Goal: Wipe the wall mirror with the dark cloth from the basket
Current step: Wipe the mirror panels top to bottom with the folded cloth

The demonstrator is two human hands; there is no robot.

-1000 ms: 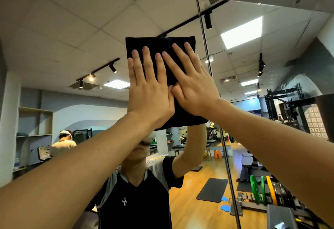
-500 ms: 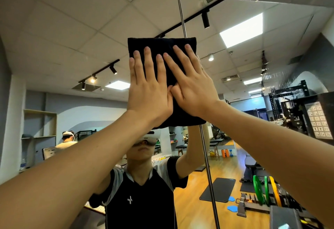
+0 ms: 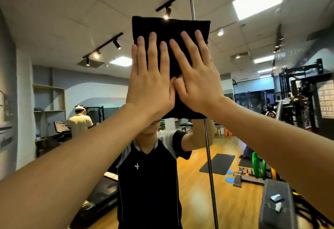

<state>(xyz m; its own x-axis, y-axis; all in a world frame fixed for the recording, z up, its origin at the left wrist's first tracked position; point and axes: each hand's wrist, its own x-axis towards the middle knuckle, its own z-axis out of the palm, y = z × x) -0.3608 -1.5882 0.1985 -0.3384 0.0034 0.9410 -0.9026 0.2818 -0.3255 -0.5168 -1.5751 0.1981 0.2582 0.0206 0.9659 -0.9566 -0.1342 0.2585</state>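
At nine o'clock of the head view, a second person [image 3: 79, 121] in a pale shirt is reflected in the wall mirror [image 3: 54, 29], beside a shelf unit [image 3: 48, 98]; neither is involved in the wiping.

Toward the centre, the left hand [image 3: 150, 84] is laid flat on the dark cloth [image 3: 171, 29], its fingers [image 3: 152, 47] straight and spread, nothing being clutched. Pressure is spread this way, it is judged, so that a broad patch of glass is covered at each pass.

The dark cloth is folded into a thick pad and is pinned against the mirror at roughly twelve o'clock, above the reflected wearer. Its upper edge is left uncovered above the fingertips.

Just to the right, the right hand [image 3: 197, 82] is pressed on the same pad, fingers likewise extended, its thumb touching the left thumb. Two palms are probably used because the pad is high and must be kept from slipping.

A vertical seam [image 3: 209, 156] between mirror panels is crossed by the pad.

At four o'clock, a dark mat [image 3: 216, 163] and weight plates [image 3: 256, 167] are reflected on the wooden floor.
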